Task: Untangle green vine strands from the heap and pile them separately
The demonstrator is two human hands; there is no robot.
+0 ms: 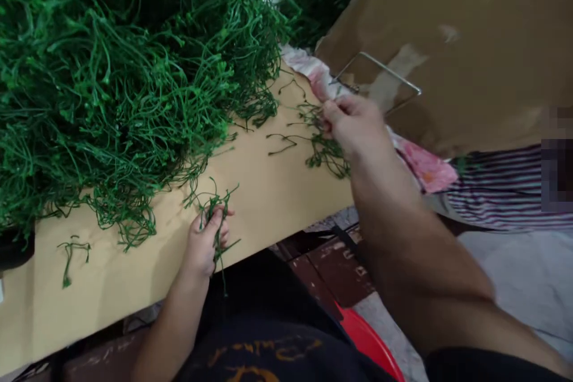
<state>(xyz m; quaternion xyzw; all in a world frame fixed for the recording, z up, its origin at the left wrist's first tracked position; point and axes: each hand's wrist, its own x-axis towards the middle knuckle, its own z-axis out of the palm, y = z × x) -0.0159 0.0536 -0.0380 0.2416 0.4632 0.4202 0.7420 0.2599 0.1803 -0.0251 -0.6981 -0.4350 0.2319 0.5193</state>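
A big heap of thin green plastic stems covers the back left of the tan board. Near the board's front edge, my left hand is closed around a small bunch of green stems, whose ends stick out above and below the fist. My right hand reaches to the board's right side with its fingers pinched together; what lies between the fingertips is too small to make out. Beside and under it is a loose cluster of green stems.
A large brown cardboard sheet with a bent metal wire stands at the right. Pink floral cloth lies below it, near a person's striped clothing. A red round object is low down. Few loose stems lie at left.
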